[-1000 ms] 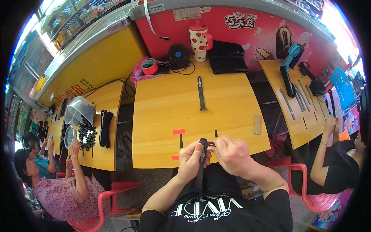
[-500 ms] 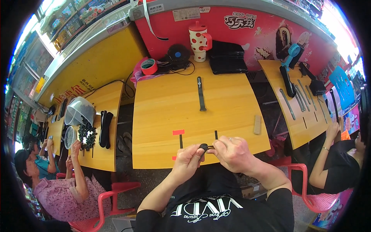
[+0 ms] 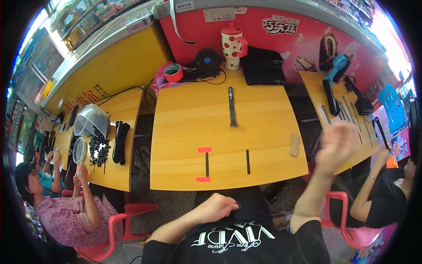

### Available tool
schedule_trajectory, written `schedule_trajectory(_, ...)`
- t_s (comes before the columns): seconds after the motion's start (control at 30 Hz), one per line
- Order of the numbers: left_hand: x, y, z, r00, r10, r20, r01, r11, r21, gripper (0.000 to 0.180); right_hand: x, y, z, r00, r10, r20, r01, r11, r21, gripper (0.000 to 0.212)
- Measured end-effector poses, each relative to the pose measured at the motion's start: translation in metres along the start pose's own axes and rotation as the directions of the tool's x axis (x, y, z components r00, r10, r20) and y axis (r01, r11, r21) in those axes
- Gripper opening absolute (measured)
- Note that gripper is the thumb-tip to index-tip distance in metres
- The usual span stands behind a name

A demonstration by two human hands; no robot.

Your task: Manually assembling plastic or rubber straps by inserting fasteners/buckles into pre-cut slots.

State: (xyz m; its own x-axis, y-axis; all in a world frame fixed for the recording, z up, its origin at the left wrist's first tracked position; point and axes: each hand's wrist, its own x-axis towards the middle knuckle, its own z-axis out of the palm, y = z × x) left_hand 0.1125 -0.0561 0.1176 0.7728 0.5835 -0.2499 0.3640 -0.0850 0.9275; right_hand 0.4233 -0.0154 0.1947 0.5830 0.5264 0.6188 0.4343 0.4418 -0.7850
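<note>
I cannot tell either grip: the left hand (image 3: pixel 217 207) curls before a black shirt (image 3: pixel 281 248); the blurred right hand (image 3: pixel 337 144) hangs near slim grey straps (image 3: pixel 325 114) on the right table (image 3: pixel 313 90). A darker, flared-ended strap (image 3: pixel 232 110) lies on the middle table (image 3: pixel 189 119).

Bright, fairly even light covers the counter (image 3: pixel 189 119) ahead of the left fingers (image 3: pixel 229 204); the floor (image 3: pixel 176 206) to their left is dimmer. White glare burns out detail far up and to the left of both hands' fingers, and again far up and to the right. Motion blur smears the right fingers (image 3: pixel 339 137). Well away from the fingers, fisheye distortion bends straight edges toward black corners.
</note>
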Motion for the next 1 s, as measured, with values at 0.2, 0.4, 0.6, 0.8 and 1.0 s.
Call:
schedule_trajectory(0.2, 0.007, 0.008, -0.033, 0.961, -0.16, -0.228, -0.064, 0.668, -0.742, 0.032, -0.051, -0.03, 0.033, 0.648, -0.155, 0.746, 0.211, 0.977, 0.019, 0.016)
schedule_trajectory(0.4, 0.016, 0.008, -0.026, 0.954, -0.065, -0.293, -0.204, 0.577, -0.791, 0.035, -0.111, -0.025, 0.052, 0.622, -0.117, 0.774, 0.184, 0.983, 0.0, 0.021)
schedule_trajectory(0.6, 0.019, 0.0, -0.021, 0.955, -0.061, -0.291, -0.206, 0.569, -0.796, 0.033, -0.11, -0.017, 0.053, 0.629, -0.12, 0.768, 0.282, 0.956, -0.082, 0.025)
schedule_trajectory(0.8, 0.021, 0.004, -0.021, 0.953, -0.079, -0.292, -0.191, 0.593, -0.783, 0.032, -0.111, -0.016, 0.056, 0.621, -0.127, 0.774, 0.294, 0.953, -0.079, 0.026)
schedule_trajectory(1.0, 0.021, 0.002, -0.019, 0.955, -0.088, -0.284, -0.182, 0.584, -0.791, 0.031, -0.108, -0.016, 0.055, 0.607, -0.135, 0.783, 0.305, 0.949, -0.073, 0.027)
